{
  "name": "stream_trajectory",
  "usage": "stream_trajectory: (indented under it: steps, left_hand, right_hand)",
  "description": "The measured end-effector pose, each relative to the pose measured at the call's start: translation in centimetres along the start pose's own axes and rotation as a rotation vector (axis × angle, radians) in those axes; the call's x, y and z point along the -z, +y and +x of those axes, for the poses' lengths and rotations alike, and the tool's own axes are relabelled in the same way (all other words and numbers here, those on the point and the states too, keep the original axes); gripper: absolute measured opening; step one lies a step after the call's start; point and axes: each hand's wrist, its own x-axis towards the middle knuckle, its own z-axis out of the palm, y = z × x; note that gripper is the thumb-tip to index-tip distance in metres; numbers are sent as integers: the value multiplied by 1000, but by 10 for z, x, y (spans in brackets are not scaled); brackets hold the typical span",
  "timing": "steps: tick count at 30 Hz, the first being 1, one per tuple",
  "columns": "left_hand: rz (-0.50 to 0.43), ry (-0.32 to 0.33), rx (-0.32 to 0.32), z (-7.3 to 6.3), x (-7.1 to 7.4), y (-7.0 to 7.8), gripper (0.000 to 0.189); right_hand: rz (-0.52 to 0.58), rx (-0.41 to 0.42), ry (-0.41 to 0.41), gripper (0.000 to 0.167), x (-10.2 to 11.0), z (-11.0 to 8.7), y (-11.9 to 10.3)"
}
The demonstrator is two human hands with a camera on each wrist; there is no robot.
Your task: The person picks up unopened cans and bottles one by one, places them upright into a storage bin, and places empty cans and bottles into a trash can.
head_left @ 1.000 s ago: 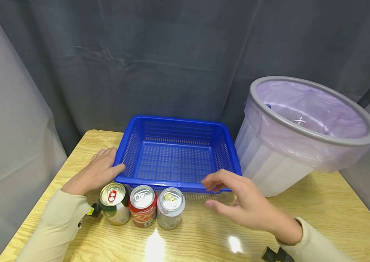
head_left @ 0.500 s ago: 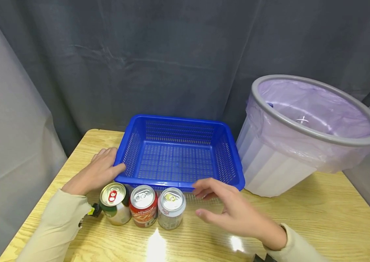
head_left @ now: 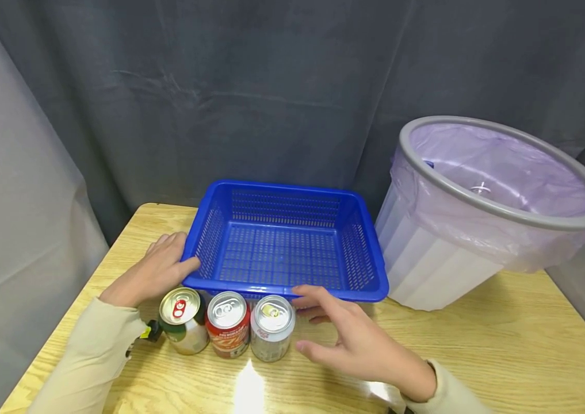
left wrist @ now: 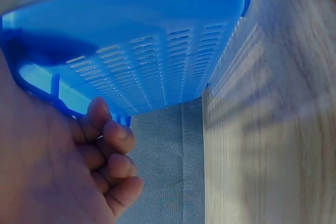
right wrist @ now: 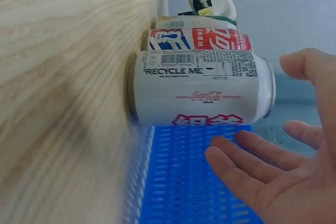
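In the head view, a blue plastic basket (head_left: 253, 288) sits on the wooden table. My left hand (head_left: 153, 271) grips its near left corner, thumb over the rim and fingers outside; the left wrist view shows those fingers (left wrist: 118, 166) curled beside the slotted wall. Three drink cans stand upright in a row before the basket: a green-and-gold can (head_left: 187, 338), a red can (head_left: 228, 338) and a silver-white can (head_left: 270, 344). Just right of the silver-white can is my right hand (head_left: 356, 339), thumb and fingers spread with nothing held. The right wrist view shows a gap between this hand and the can (right wrist: 199, 90).
A tall white bin (head_left: 434, 253) with a grey rim and a purple liner stands right of the basket; a clear item lies inside it. Dark curtain (head_left: 271, 98) hangs behind the table (head_left: 478, 345). Bare wood lies right of my right hand.
My right hand has moved left and slightly nearer me, from the basket's front right rim to beside the silver-white can. My left hand stays at the basket's corner.
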Motion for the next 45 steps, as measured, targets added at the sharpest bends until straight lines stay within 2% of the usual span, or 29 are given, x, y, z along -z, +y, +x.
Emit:
stream_trajectory:
  steps: [4, 11, 22, 32, 38, 45]
  left_hand:
    - [6, 4, -1, 1, 0, 0, 39]
    - [13, 5, -2, 2, -1, -1, 40]
    - [14, 12, 0, 2, 0, -2, 37]
    - [12, 37, -24, 2, -1, 0, 35]
    - [11, 48, -26, 2, -2, 0, 31]
    - [18, 34, -19, 1, -2, -1, 31]
  right_hand:
    - [1, -22, -17, 72, -8, 1, 2]
    - [70, -68, -19, 81, -25, 6, 4]
    - [109, -146, 55, 93, -52, 10, 7]
    - [275, -221, 146, 89, -66, 22, 9]
    - [405, -207, 127, 88, -71, 27, 11]
    - [510, -194, 168, 87, -80, 30, 15]
